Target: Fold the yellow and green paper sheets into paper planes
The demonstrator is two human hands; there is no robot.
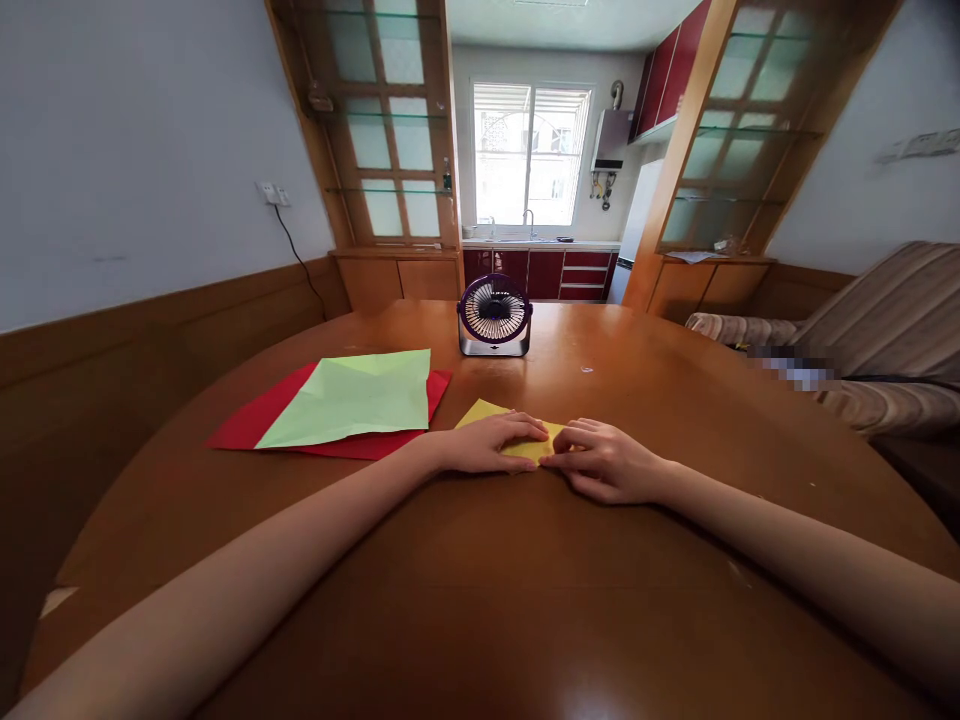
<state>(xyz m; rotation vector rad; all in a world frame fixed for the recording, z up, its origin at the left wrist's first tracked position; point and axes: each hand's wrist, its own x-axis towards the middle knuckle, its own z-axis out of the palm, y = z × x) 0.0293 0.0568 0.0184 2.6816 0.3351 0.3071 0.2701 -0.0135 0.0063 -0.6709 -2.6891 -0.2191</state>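
A small piece of yellow paper lies on the table in front of me, partly covered by both hands. My left hand rests flat across its left part, fingers stretched toward the right and thumb near the front edge. At the paper's right side, my right hand has its fingers curled and pressed together on the edge near the left fingertips. How the paper is folded under the hands cannot be made out. To the left, a light green sheet lies on top of red paper.
A small purple desk fan stands on the round wooden table beyond the hands. A tiny white scrap lies to its right. A striped armchair is at the right, and a wall runs along the left.
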